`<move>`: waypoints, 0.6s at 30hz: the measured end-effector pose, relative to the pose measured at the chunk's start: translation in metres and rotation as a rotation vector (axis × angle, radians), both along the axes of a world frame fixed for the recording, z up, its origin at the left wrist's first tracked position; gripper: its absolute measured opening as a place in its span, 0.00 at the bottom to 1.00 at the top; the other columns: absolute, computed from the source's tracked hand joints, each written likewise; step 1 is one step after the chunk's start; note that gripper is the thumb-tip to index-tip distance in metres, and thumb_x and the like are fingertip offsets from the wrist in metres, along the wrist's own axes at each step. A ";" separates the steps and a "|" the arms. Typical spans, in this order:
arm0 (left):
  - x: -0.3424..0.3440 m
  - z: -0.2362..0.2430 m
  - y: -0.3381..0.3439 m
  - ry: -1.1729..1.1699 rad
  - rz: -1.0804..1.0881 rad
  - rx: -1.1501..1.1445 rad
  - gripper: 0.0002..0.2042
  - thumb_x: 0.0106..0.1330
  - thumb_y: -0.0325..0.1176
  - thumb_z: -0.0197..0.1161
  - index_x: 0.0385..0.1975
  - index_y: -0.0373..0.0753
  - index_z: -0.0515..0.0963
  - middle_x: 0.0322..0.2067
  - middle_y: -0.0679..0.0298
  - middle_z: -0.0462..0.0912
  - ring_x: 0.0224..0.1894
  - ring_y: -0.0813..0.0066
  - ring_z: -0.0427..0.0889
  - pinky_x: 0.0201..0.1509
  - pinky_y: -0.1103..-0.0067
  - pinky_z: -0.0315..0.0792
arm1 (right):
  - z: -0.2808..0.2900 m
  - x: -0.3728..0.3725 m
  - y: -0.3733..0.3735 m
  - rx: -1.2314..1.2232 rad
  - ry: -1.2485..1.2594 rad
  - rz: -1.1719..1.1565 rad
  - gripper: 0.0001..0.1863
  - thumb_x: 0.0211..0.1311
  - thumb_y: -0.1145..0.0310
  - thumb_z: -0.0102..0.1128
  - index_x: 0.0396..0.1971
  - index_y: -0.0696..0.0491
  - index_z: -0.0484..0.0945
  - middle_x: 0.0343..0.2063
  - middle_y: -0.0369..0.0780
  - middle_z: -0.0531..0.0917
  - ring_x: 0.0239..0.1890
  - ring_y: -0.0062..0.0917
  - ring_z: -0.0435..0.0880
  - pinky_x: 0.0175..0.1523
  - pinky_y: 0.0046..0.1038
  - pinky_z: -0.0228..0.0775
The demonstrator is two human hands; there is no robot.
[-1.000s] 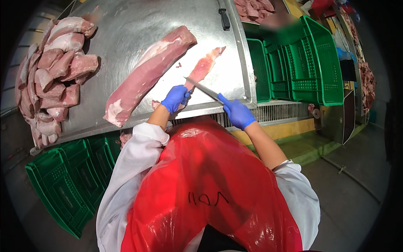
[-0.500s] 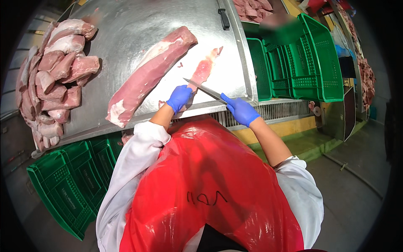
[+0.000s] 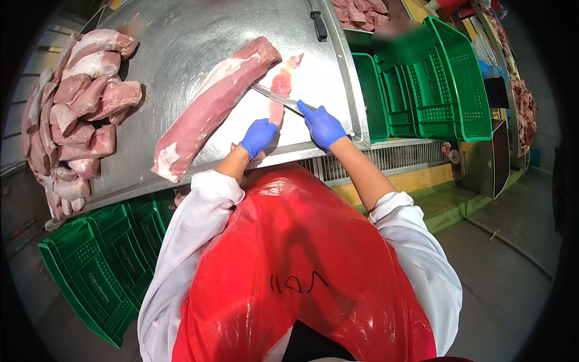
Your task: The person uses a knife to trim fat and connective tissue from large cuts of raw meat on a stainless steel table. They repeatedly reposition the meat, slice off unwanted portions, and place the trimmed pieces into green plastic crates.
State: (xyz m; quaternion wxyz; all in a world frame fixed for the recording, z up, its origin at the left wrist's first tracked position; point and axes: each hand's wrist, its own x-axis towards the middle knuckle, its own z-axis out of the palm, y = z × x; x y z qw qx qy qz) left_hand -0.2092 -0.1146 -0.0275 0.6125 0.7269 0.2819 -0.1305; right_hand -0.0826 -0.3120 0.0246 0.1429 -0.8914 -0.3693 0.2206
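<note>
My right hand [image 3: 324,125], in a blue glove, is closed round the handle of a knife [image 3: 281,100]. The blade points left and lies across a thin strip of meat [image 3: 277,111], hiding part of it. My left hand [image 3: 260,136], also gloved in blue, grips the near end of that strip at the table's front edge. Left of both hands lies a long pink loin of meat [image 3: 216,107], slanting away to the right, with whitish fat along it. The knife tip is close to the loin's right side; whether they touch I cannot tell.
Cut meat pieces [image 3: 84,120] are heaped at the left of the metal table [image 3: 166,36]. A black-handled tool [image 3: 318,25] lies near its far right edge. Green crates [image 3: 455,90] stand to the right, and another green crate [image 3: 90,271] sits below the left edge.
My right hand has moved up and left with the knife, so the blade now crosses the strip farther from my left hand. The left hand has barely moved.
</note>
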 end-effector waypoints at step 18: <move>-0.018 0.033 0.021 0.173 -0.178 0.163 0.16 0.59 0.37 0.58 0.41 0.34 0.82 0.34 0.44 0.85 0.37 0.49 0.85 0.45 0.66 0.77 | -0.003 -0.002 -0.031 -0.019 -0.049 -0.049 0.28 0.72 0.62 0.50 0.70 0.35 0.63 0.39 0.61 0.77 0.41 0.57 0.81 0.50 0.49 0.74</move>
